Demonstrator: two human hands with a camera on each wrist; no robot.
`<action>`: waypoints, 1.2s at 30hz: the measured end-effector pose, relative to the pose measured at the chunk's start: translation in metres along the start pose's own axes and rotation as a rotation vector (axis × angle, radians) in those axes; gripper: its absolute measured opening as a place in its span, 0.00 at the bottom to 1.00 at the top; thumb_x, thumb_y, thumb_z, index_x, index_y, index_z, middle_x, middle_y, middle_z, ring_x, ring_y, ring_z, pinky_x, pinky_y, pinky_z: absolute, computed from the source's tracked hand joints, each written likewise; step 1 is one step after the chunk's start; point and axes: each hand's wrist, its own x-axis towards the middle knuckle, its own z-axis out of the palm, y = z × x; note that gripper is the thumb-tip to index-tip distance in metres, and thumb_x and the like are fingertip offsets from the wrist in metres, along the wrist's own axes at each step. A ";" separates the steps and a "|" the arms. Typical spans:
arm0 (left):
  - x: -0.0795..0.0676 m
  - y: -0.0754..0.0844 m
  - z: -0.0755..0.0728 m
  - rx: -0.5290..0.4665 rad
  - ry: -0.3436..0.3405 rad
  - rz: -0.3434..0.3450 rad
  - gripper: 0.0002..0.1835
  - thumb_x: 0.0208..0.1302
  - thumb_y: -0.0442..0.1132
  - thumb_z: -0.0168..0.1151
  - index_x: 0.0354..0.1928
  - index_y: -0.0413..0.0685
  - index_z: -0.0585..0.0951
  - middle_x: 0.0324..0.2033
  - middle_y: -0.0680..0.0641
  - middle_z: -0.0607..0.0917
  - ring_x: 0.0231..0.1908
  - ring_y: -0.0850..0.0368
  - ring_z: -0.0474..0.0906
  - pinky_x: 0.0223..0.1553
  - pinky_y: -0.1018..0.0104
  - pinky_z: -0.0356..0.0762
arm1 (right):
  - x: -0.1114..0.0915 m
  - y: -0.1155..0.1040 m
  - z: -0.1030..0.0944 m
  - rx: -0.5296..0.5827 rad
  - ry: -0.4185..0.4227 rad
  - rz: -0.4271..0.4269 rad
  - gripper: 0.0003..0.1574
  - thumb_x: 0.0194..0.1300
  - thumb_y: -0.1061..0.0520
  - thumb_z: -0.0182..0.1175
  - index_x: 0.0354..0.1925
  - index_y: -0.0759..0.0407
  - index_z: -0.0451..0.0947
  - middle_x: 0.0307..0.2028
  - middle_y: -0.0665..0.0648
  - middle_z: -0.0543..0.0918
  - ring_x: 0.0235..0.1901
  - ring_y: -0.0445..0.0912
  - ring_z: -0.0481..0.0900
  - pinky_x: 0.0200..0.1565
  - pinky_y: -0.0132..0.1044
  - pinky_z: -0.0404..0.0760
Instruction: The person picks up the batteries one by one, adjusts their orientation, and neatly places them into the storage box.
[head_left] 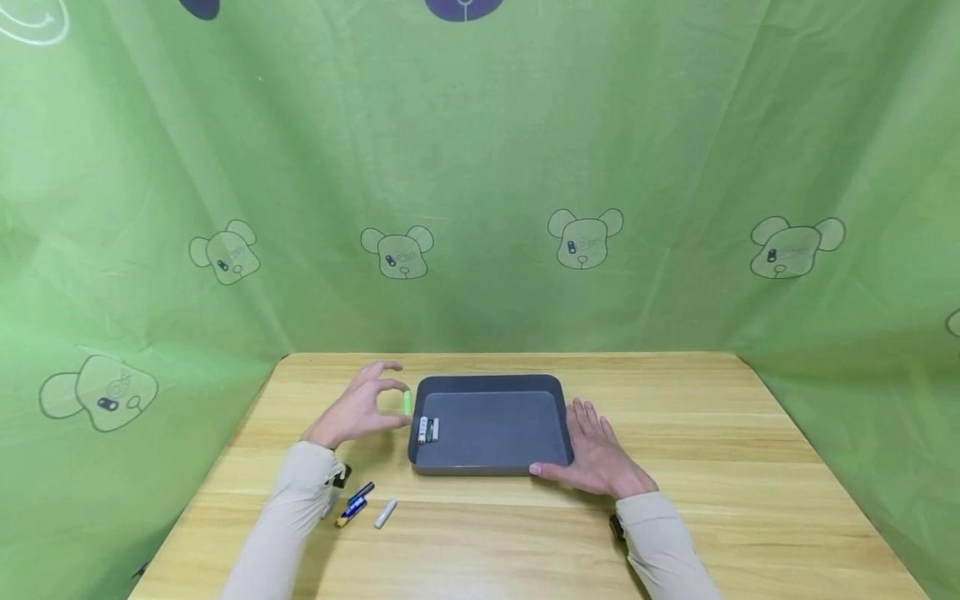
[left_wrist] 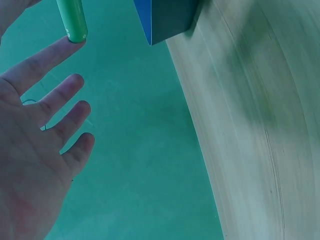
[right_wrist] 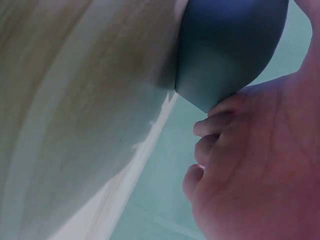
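My left hand (head_left: pixel 363 408) pinches a bright green battery (head_left: pixel 407 402) upright between thumb and index finger, just outside the tray's left wall. In the left wrist view the lower end of the green battery (left_wrist: pixel 74 22) shows at a fingertip, the other fingers spread apart. A dark grey rectangular tray (head_left: pixel 495 433) lies on the table, with a few white and green batteries (head_left: pixel 428 430) side by side against its left wall. Flat along the tray's right side rests my right hand (head_left: pixel 596 454), its fingers stretched out and the thumb at the front right corner.
Near my left forearm lie loose batteries: a blue and yellow one (head_left: pixel 351 511), a dark blue one (head_left: pixel 362 492) and a white one (head_left: pixel 386 513). Another is partly hidden by the sleeve. Green printed cloth (head_left: pixel 480 308) hangs around the wooden table (head_left: pixel 720 500).
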 end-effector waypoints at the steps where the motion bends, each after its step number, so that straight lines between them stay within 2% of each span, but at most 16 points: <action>1: 0.001 0.001 0.001 -0.003 -0.004 -0.001 0.27 0.47 0.53 0.77 0.50 0.53 0.84 0.70 0.46 0.68 0.71 0.42 0.59 0.71 0.35 0.57 | 0.000 0.000 0.000 0.000 0.000 0.001 0.82 0.50 0.15 0.54 0.75 0.73 0.41 0.77 0.72 0.39 0.77 0.66 0.39 0.76 0.63 0.42; 10: 0.010 0.005 0.011 -0.012 -0.038 0.013 0.29 0.46 0.53 0.78 0.52 0.53 0.83 0.71 0.48 0.65 0.73 0.42 0.55 0.73 0.34 0.52 | 0.001 -0.001 0.000 0.005 -0.005 0.004 0.82 0.49 0.15 0.55 0.75 0.73 0.40 0.77 0.72 0.39 0.77 0.66 0.39 0.76 0.63 0.42; 23: 0.022 0.010 0.030 0.072 -0.086 0.068 0.31 0.46 0.58 0.77 0.51 0.53 0.84 0.72 0.45 0.64 0.74 0.43 0.54 0.75 0.38 0.48 | 0.000 -0.001 0.000 0.005 -0.009 0.007 0.82 0.49 0.15 0.56 0.75 0.73 0.39 0.77 0.72 0.39 0.77 0.66 0.39 0.76 0.63 0.42; 28: 0.025 0.011 0.037 0.079 -0.099 0.080 0.29 0.45 0.56 0.77 0.50 0.53 0.85 0.72 0.44 0.64 0.74 0.44 0.54 0.75 0.38 0.48 | 0.001 0.000 0.001 0.003 -0.002 0.005 0.83 0.49 0.15 0.55 0.75 0.73 0.39 0.77 0.72 0.39 0.77 0.66 0.39 0.76 0.63 0.42; 36: 0.027 0.016 0.042 0.092 -0.126 0.097 0.28 0.45 0.55 0.77 0.49 0.53 0.85 0.73 0.42 0.63 0.75 0.39 0.52 0.76 0.36 0.45 | 0.001 -0.001 0.001 -0.001 -0.007 0.005 0.83 0.49 0.14 0.54 0.75 0.73 0.38 0.77 0.72 0.39 0.77 0.66 0.39 0.76 0.63 0.42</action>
